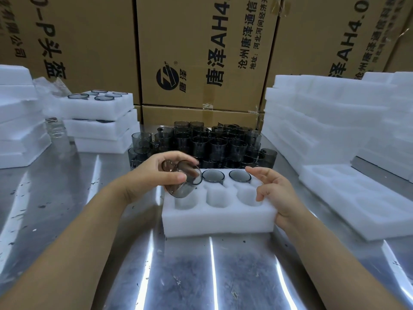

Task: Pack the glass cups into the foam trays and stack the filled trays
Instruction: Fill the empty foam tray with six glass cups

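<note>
We log white six-pocket foam tray (pixel 219 220): two smoky glass cups (pixel 213 175) seated; left hand (pixel 154 173) grips third cup (pixel 183 186); right hand (pixel 274 193) slack on tray; cup cluster (pixel 207 144) behind.

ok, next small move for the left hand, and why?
Probably right the tilted glass cup and lower it into the left column of the foam tray. The left hand holds it just above there; two seated cups fill the back row's other pockets, the front pockets are empty, the right hand steadies the tray.
</note>
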